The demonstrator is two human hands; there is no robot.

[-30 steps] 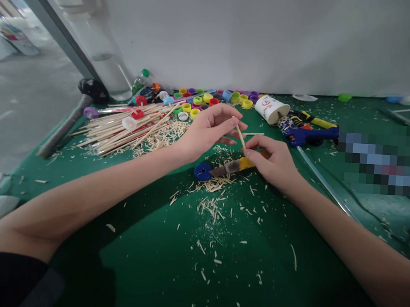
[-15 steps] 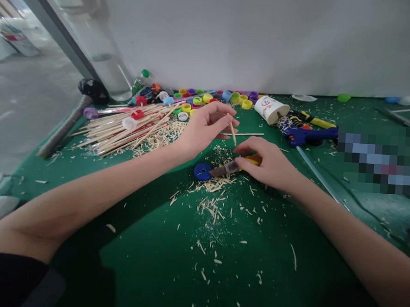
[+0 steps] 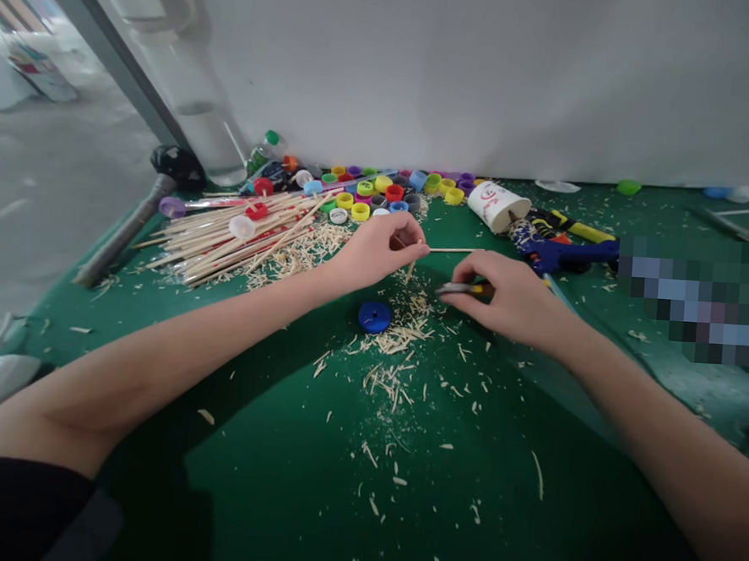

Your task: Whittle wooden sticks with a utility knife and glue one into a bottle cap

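My left hand (image 3: 381, 249) pinches a short wooden stick (image 3: 409, 272) between thumb and fingers, its lower end pointing down above the shavings. To the right, my right hand (image 3: 509, 299) is closed around a utility knife (image 3: 455, 289) with some yellow on its handle; the blade end points left and its tip is hard to make out. A round blue bottle cap (image 3: 374, 316) with a small hole in its middle lies on the green table (image 3: 261, 477), below my left hand. Wood shavings (image 3: 402, 337) are scattered beside the cap. Behind both hands lies a thin stick (image 3: 456, 250).
A pile of wooden sticks (image 3: 224, 242) lies at the left, near a hammer (image 3: 130, 227). Colourful bottle caps (image 3: 359, 212) line the wall. At the right are a tipped paper cup (image 3: 498, 207), a blue glue gun (image 3: 557, 253) and a yellow-handled tool (image 3: 584, 230).
My right hand has lifted the knife away from the blue cap and turned it, so the blade no longer lies over the cap. My left hand has lowered slightly with the stick.
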